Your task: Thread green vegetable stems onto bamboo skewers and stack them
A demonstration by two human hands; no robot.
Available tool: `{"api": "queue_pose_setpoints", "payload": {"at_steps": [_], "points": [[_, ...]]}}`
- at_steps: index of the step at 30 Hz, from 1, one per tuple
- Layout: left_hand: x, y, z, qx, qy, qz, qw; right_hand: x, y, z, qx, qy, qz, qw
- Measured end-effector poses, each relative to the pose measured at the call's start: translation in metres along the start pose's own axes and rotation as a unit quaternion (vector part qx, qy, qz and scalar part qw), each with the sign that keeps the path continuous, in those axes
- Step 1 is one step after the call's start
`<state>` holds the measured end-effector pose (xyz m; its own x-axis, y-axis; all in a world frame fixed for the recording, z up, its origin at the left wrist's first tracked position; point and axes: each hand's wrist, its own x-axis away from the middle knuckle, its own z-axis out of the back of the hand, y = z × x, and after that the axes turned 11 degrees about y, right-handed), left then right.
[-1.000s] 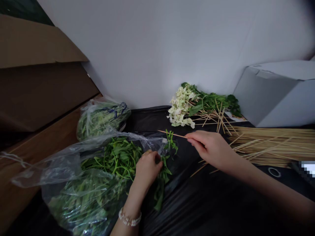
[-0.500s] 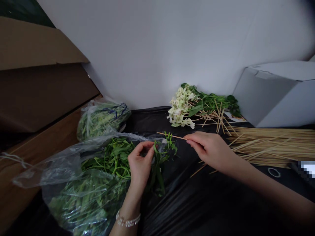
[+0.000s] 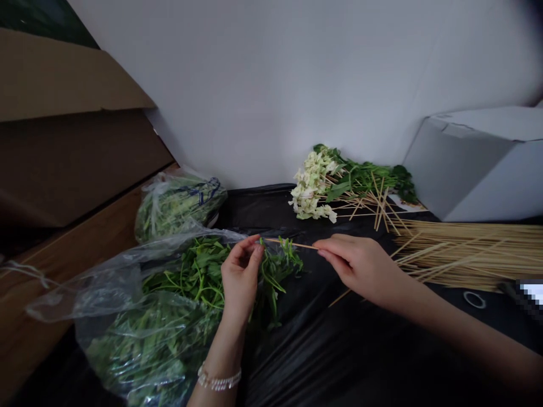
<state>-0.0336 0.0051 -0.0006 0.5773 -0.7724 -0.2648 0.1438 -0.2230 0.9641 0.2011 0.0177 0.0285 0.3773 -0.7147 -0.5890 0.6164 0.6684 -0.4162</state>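
Observation:
My left hand (image 3: 241,277) pinches leafy green stems (image 3: 274,274), which hang down to the right of its fingertips. Between thumb and fingers, my right hand (image 3: 354,260) grips a thin wooden skewer (image 3: 297,245). The skewer points left, and its tip meets the greens at my left fingertips; whether it has pierced a stem I cannot tell. Beside my left hand, an opened clear plastic bag (image 3: 106,288) holds loose leafy greens (image 3: 197,271). Right of my right hand lies a large pile of bare skewers (image 3: 475,251).
Skewered pale cabbage-like leaves (image 3: 311,183) and skewered greens (image 3: 365,178) lie by the wall. A second bag of greens (image 3: 180,206) sits at back left. A white box (image 3: 479,164), a cardboard box (image 3: 72,147) and a ring (image 3: 474,299) flank the black plastic sheet (image 3: 322,350).
My right hand has moved the skewer slightly left and down, so its tip now reaches the stems at my left fingertips. The left hand has barely shifted.

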Motion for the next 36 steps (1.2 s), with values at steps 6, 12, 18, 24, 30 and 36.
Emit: {"api": "queue_pose_setpoints", "payload": {"at_steps": [6, 12, 18, 24, 30, 36], "points": [[0.000, -0.004, -0.001, 0.069, -0.001, 0.083, 0.994, 0.001, -0.003, -0.002, 0.003, -0.007, 0.014, 1.000], [-0.002, -0.006, -0.001, 0.130, -0.004, 0.115, 0.985, 0.001, -0.002, -0.002, 0.006, -0.017, 0.014, 1.000], [0.001, -0.002, -0.001, 0.125, -0.005, 0.122, 0.985, 0.002, -0.002, -0.003, 0.006, -0.013, 0.012, 1.000], [-0.001, -0.001, -0.001, 0.126, -0.006, 0.137, 0.983, 0.002, -0.001, -0.003, 0.016, -0.014, 0.020, 1.000], [-0.003, 0.000, 0.001, 0.137, -0.033, 0.171, 0.975, 0.003, 0.000, -0.003, 0.001, -0.017, 0.022, 1.000], [-0.002, 0.005, 0.001, 0.217, -0.069, 0.269, 0.936, 0.003, -0.001, -0.004, -0.022, -0.012, 0.013, 1.000]]}}
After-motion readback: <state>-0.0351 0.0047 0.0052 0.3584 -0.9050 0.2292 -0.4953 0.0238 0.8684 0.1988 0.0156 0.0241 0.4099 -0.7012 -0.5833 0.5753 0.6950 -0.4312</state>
